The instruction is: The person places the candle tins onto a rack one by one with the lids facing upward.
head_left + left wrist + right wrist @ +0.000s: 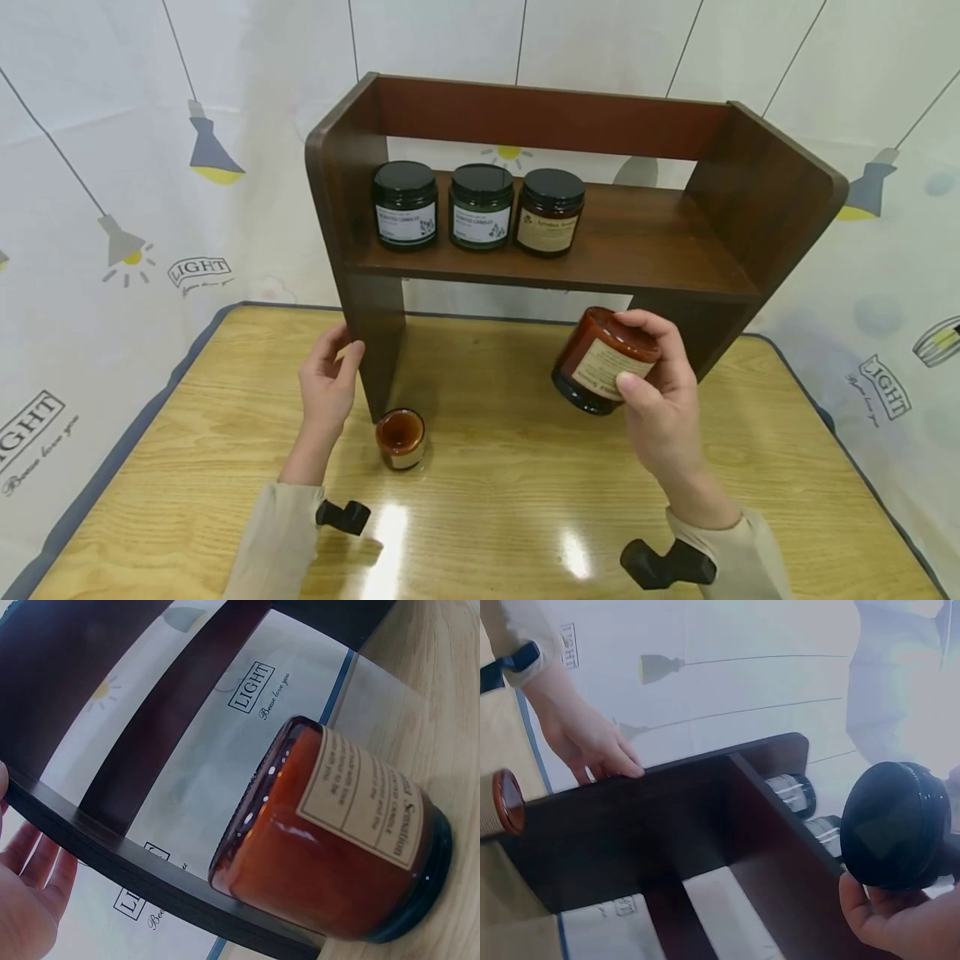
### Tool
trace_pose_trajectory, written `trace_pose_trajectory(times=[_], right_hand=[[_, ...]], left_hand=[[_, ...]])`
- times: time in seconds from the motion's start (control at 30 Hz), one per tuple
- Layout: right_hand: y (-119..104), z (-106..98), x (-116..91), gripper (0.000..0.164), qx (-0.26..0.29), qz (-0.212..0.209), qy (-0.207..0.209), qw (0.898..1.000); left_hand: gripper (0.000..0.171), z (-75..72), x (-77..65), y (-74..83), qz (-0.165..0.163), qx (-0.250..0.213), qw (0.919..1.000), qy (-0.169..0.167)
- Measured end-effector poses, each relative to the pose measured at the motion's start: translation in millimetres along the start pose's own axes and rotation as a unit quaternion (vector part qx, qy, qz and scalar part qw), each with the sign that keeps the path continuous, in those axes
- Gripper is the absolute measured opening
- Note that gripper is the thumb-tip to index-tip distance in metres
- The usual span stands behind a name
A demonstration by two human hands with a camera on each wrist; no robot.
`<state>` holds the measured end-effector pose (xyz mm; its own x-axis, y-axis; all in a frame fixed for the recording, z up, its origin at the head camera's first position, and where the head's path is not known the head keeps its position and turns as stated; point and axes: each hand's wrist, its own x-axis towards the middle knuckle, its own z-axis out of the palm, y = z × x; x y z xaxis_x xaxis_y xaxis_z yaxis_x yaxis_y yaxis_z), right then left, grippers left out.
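Observation:
My right hand (667,400) grips an amber candle jar (600,367) in front of the shelf's lower opening, thumb on its label and fingers at its glass base. The jar is tilted and upside down, its black lid (885,825) facing the camera in the right wrist view. On the left, my left hand (327,379) holds the front edge of the brown wooden shelf's side panel (375,342), thumb over the edge and fingers along the outside. Below that hand, a second amber candle jar (330,840) stands upside down on the table beside the panel's foot.
On the shelf board (645,242) stand two dark green jars (405,206) (482,208) with white labels and one amber jar (550,214) with a beige label, all black-lidded. The shelf's right side panel (772,192) rises beyond them. Printed fabric (247,50) hangs behind the wooden table (480,500).

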<state>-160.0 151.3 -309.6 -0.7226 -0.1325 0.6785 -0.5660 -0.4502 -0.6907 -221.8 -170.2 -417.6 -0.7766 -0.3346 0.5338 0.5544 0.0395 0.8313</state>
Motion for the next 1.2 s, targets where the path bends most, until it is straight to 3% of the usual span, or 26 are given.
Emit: trace_pose_trajectory(times=[0.2, 0.53, 0.77, 0.93, 1.2], right_hand=[[-19.9, -6.7, 9.0, 0.049, -0.052, -0.007, 0.019, 0.998], [-41.0, -12.0, 22.8, 0.056, -0.138, -0.025, 0.005, 0.990], [-42.5, -12.3, 23.4, 0.057, -0.117, -0.038, 0.038, 0.992], [-42.2, -18.4, 27.4, 0.060, -0.066, -0.056, 0.057, 0.995], [-53.0, -28.3, 38.3, 0.049, -0.084, -0.039, 0.061, 0.994]], left_hand=[[0.028, 0.7, -0.3, 0.4, -0.001, 0.000, 1.0000, -0.001], [0.029, 1.1, 0.1, 2.6, -0.001, 0.002, 1.0000, 0.001], [0.027, 8.3, -2.5, 27.0, 0.008, -0.006, 0.9999, -0.004], [0.027, 8.8, -2.2, 26.6, 0.007, -0.005, 1.0000, -0.004], [0.028, 8.1, -1.7, 26.6, 0.005, -0.001, 1.0000, -0.004]])
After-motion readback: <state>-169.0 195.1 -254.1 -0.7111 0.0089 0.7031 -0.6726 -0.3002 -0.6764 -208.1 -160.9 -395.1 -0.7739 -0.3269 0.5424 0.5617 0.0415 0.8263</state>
